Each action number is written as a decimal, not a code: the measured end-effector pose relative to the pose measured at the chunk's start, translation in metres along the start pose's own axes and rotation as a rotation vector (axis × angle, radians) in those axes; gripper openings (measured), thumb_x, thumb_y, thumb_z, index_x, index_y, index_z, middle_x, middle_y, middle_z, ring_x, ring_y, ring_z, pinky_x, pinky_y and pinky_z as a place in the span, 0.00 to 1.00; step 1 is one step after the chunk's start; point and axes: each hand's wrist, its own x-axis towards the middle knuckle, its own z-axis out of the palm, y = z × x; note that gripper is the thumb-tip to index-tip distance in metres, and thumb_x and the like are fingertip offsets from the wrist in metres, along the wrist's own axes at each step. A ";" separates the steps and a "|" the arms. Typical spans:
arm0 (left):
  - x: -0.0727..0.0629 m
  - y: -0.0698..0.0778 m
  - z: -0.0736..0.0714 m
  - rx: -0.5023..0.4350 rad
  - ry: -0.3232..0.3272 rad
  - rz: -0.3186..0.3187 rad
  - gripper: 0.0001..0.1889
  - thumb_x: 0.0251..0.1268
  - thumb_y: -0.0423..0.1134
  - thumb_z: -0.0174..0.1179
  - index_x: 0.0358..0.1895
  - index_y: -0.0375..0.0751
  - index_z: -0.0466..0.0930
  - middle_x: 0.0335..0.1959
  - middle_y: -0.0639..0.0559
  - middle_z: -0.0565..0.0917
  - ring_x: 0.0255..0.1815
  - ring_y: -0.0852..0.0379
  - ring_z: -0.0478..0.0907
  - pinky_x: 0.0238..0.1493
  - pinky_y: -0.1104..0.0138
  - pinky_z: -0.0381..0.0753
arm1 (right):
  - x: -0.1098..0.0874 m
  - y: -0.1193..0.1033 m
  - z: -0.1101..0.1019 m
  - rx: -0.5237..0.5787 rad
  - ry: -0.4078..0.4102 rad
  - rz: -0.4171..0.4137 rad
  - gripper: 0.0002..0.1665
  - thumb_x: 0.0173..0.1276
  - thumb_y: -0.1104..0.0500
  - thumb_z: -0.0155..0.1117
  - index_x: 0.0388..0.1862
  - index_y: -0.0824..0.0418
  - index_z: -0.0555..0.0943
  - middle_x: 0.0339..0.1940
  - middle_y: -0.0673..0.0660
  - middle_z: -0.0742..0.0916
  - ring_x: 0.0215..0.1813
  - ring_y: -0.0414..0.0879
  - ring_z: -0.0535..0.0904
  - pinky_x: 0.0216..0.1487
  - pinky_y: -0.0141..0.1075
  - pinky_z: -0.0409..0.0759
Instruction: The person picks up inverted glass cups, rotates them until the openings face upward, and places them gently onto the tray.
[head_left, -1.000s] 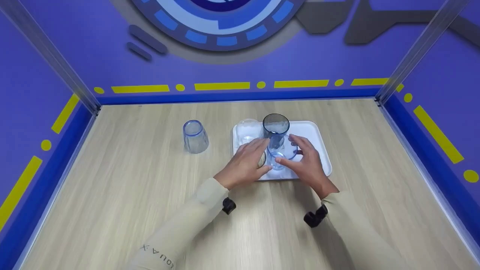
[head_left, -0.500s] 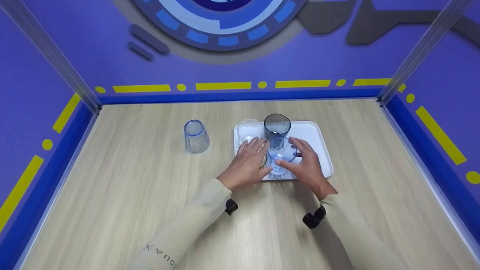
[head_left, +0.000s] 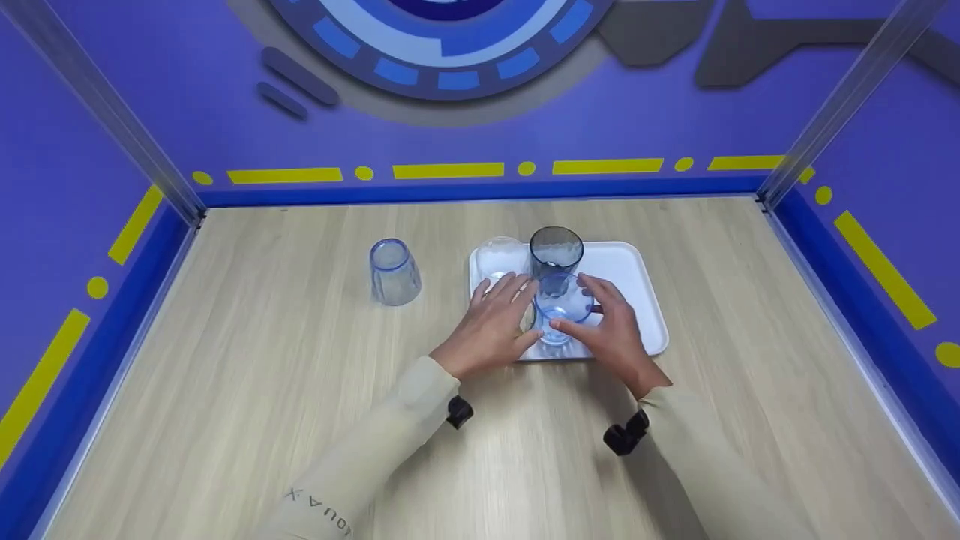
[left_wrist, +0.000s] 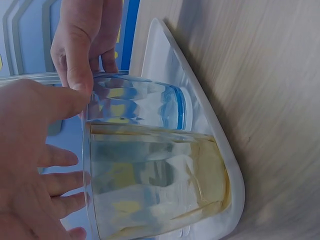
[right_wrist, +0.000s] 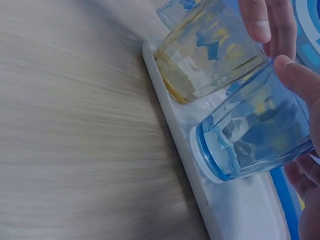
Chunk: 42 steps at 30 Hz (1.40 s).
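My right hand (head_left: 619,337) grips a clear blue glass (right_wrist: 255,130) near its rim, thumb on one side and fingers on the other. The glass is upright over the near part of the white tray (head_left: 641,307); whether its base bears fully on the tray I cannot tell. My left hand (head_left: 487,326) hovers at the rim of a pale amber glass (left_wrist: 155,175), fingers spread and fairly straight, its thumb reaching toward the blue glass. The amber glass stands on the tray, mostly hidden by that hand in the head view. Behind are a smoky grey glass (head_left: 555,251) and a colourless glass (head_left: 499,259).
A bluish glass (head_left: 395,274) stands narrow end up on the wooden table (head_left: 300,337), left of the tray. Blue-purple panels (head_left: 480,142) wall in the table at the back and sides.
The blue glass has come down slightly toward the tray's near edge with my right hand. My left fingers have spread apart a little. The other glasses stay put.
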 end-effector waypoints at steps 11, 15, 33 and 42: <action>-0.004 -0.009 -0.011 -0.052 0.039 -0.053 0.34 0.70 0.58 0.51 0.75 0.50 0.57 0.77 0.53 0.58 0.79 0.53 0.50 0.79 0.50 0.43 | 0.000 0.002 0.001 -0.005 0.001 0.027 0.52 0.51 0.45 0.77 0.72 0.59 0.66 0.68 0.58 0.73 0.66 0.53 0.72 0.63 0.47 0.76; -0.005 -0.014 -0.013 -0.056 0.066 -0.051 0.34 0.69 0.57 0.52 0.74 0.49 0.58 0.76 0.52 0.59 0.79 0.52 0.51 0.79 0.50 0.45 | 0.000 0.003 0.001 0.003 0.002 0.032 0.52 0.52 0.45 0.77 0.72 0.59 0.65 0.69 0.58 0.73 0.66 0.53 0.72 0.63 0.47 0.76; -0.016 -0.037 -0.025 -0.069 0.168 -0.051 0.33 0.69 0.52 0.54 0.73 0.44 0.60 0.74 0.48 0.63 0.77 0.49 0.55 0.77 0.52 0.49 | 0.000 0.004 0.006 -0.015 0.022 0.017 0.50 0.53 0.48 0.77 0.72 0.61 0.66 0.67 0.58 0.74 0.65 0.53 0.71 0.59 0.46 0.76; -0.023 -0.053 -0.031 -0.065 0.210 -0.094 0.32 0.69 0.51 0.55 0.72 0.44 0.61 0.73 0.47 0.64 0.76 0.49 0.56 0.77 0.52 0.50 | 0.000 0.001 0.006 -0.022 -0.033 0.081 0.52 0.55 0.46 0.75 0.74 0.59 0.62 0.69 0.57 0.71 0.67 0.53 0.67 0.65 0.49 0.72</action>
